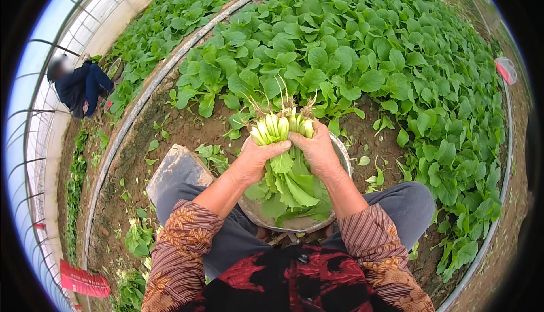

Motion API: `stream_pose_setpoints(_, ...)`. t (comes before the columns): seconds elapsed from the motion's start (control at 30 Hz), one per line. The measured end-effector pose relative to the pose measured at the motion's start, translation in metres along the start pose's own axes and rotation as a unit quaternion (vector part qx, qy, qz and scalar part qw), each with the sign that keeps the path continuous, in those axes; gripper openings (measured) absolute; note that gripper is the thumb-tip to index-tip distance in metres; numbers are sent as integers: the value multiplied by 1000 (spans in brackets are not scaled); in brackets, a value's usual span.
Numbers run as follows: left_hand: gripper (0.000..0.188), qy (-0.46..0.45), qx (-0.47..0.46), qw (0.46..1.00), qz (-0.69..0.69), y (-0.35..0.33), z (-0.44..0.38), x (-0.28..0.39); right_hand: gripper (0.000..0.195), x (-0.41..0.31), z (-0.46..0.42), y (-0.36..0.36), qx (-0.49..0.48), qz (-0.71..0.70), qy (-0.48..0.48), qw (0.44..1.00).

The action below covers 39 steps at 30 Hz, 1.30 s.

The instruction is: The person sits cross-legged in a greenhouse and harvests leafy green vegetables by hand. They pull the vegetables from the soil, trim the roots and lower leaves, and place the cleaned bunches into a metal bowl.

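Both hands hold pulled leafy greens [293, 184], roots up and leaves hanging down. My left hand [255, 154] is closed around the pale stems of one bunch, its thumb lying across them. Touching it on the right, my right hand [316, 148] grips more stems, and the two thumbs meet in the middle. Thin roots with soil on them stick up above the fingers. Beneath the hanging leaves is a round basin [346, 159] between my knees, its inside largely hidden by leaves.
Dense rows of growing greens [344, 57] lie ahead and right. A pale hose [140, 103] curves along the bed. Left are a flat stone-like block [180, 169], bundled greens [138, 242] and a red bag [83, 280]. Another person [80, 84] crouches farther off, by the greenhouse wall.
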<state>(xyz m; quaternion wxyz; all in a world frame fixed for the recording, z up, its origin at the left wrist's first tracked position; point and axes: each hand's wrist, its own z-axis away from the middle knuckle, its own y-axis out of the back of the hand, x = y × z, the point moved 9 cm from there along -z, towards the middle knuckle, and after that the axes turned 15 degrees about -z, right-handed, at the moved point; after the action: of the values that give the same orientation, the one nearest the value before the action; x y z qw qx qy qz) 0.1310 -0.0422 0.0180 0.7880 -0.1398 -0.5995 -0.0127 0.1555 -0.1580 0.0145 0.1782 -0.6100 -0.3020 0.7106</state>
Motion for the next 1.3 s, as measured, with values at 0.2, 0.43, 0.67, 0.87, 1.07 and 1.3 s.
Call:
stream_pose_setpoints(0.2,56,63,-55,994,66,0,9,-5,44,14,3,-5,-43,-127,-57,989)
stream_pose_setpoints(0.43,57,86,-32,994,65,-14,14,-19,77,37,3,12,39,39,15,998)
stream_pose_setpoints(0.67,53,53,20,997,47,-1,21,-14,71,-5,12,-21,-13,330,143,933)
stream_pose_setpoints(0.87,51,36,18,997,70,7,30,4,46,-15,25,-30,-23,184,164,969)
stream_pose_setpoints(1.07,53,9,51,997,64,16,34,4,32,-24,31,-19,46,264,270,925)
stream_pose_setpoints(1.3,52,15,21,998,64,34,33,12,19,-54,10,12,69,31,165,983)
